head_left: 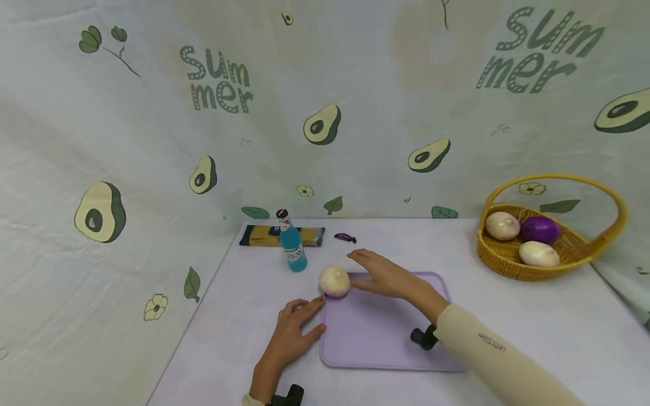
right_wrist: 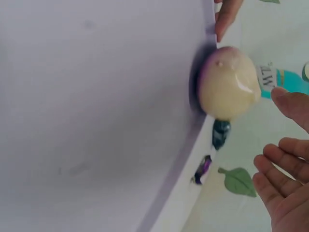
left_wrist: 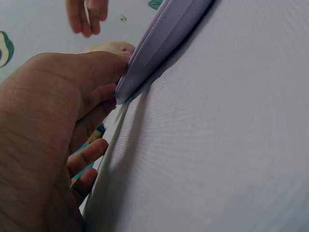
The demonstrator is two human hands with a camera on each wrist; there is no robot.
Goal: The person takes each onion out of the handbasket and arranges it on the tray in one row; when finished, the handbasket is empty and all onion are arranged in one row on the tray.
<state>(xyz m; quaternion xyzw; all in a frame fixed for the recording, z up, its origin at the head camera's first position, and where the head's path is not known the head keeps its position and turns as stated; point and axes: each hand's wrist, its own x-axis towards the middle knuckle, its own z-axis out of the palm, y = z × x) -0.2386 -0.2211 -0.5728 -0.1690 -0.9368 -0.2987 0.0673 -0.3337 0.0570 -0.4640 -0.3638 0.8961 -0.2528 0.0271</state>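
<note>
A round cream vegetable with a purple tinge [head_left: 334, 281], like a turnip, sits at the far left corner of a lilac tray [head_left: 376, 338]. My right hand [head_left: 381, 274] hovers over the tray's far edge, just right of the vegetable. In the right wrist view its fingers [right_wrist: 277, 181] are loosely spread with nothing between them. Beside the tray's left edge, my left hand [head_left: 294, 332] touches the rim with its thumb and index finger. The left wrist view shows that thumb [left_wrist: 104, 67] against the rim, with the other fingers outside it.
A blue bottle [head_left: 291, 248] stands behind the tray, in front of a dark-ended yellow package [head_left: 261, 235]. A small purple wrapped candy [head_left: 345, 237] lies to its right. At the far right, a wicker basket [head_left: 513, 268] holds two pale vegetables and a purple one [head_left: 540, 229].
</note>
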